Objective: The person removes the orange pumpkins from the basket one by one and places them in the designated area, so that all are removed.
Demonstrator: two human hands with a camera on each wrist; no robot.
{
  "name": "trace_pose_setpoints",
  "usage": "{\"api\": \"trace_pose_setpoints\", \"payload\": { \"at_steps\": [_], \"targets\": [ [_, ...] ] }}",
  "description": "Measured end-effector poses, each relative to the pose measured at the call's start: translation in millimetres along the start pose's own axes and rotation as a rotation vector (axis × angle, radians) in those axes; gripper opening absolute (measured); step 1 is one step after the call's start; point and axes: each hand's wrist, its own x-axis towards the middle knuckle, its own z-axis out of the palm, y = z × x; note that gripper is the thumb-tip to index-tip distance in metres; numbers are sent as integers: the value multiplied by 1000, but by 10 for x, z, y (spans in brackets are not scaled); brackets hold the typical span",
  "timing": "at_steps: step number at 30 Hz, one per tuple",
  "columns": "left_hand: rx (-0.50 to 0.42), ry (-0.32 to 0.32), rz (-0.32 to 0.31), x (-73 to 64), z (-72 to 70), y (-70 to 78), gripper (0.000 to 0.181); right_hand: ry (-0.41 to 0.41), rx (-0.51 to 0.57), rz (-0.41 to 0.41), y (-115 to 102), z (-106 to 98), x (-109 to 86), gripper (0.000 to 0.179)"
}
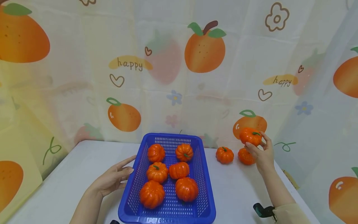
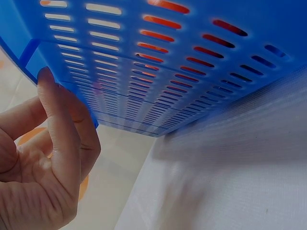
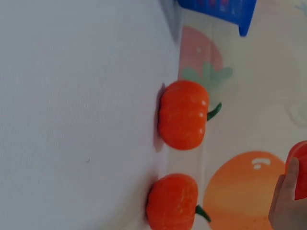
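Note:
In the head view a small orange toy pumpkin (image 1: 250, 136) with a green stem is held up by my right hand (image 1: 264, 154), pinched between thumb and fingers. The right wrist view shows the same held pumpkin (image 3: 300, 167) only partly, at the right edge. Two more toy pumpkins stand on the table below: a left one (image 1: 224, 155) and one nearer the hand (image 1: 246, 156). My left hand (image 1: 112, 178) is at the left side of a blue plastic basket (image 1: 208, 186), its loosely bent fingers touching the rim from outside. Several orange pumpkins (image 1: 157, 172) lie inside the basket.
A white table (image 1: 72, 168) carries everything. Behind it hangs a curtain (image 1: 173, 118) printed with fruit and flowers. A dark strap piece (image 1: 263, 210) sits by my right wrist.

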Motion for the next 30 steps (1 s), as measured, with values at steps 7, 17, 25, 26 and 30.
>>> {"api": "trace_pose_setpoints", "payload": {
  "at_steps": [7, 17, 25, 26, 30],
  "targets": [
    [7, 10, -3, -2, 1, 3, 73, 130, 150, 34, -8, -248, 130, 86],
    [9, 15, -11, -3, 6, 15, 73, 345, 111, 81, 218, -629, 259, 89],
    [7, 16, -14, 4, -1, 11, 72, 421, 6, 143, 397, -827, 284, 87],
    [8, 13, -10, 3, -4, 11, 73, 421, 1, 149, 414, -842, 288, 86],
    [6, 11, -6, 1, -9, 13, 72, 420, -51, 172, 491, -887, 306, 85]
  ]
}}
